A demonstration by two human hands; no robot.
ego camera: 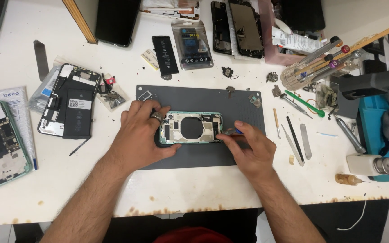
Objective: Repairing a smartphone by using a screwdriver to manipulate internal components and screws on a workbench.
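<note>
- the left hand (142, 135) is pressing down on the open green phone (191, 128) lying on the grey mat (248, 108), gripping its left end.
- the right hand (248, 146) is pinching a small tool (233, 131) at the phone's right edge.
- loose tools (293, 139) are lying just right of the mat.
- a black battery (165, 54) and a clear packet (192, 44) are sitting beyond the mat.
- another opened phone (70, 101) is lying to the left.

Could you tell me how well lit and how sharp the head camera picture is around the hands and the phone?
Head view: even overhead light, soft shadows under the left hand and right hand; the phone is sharp, with no strong glare on the mat; wide-angle bending shows at the table edges.
</note>
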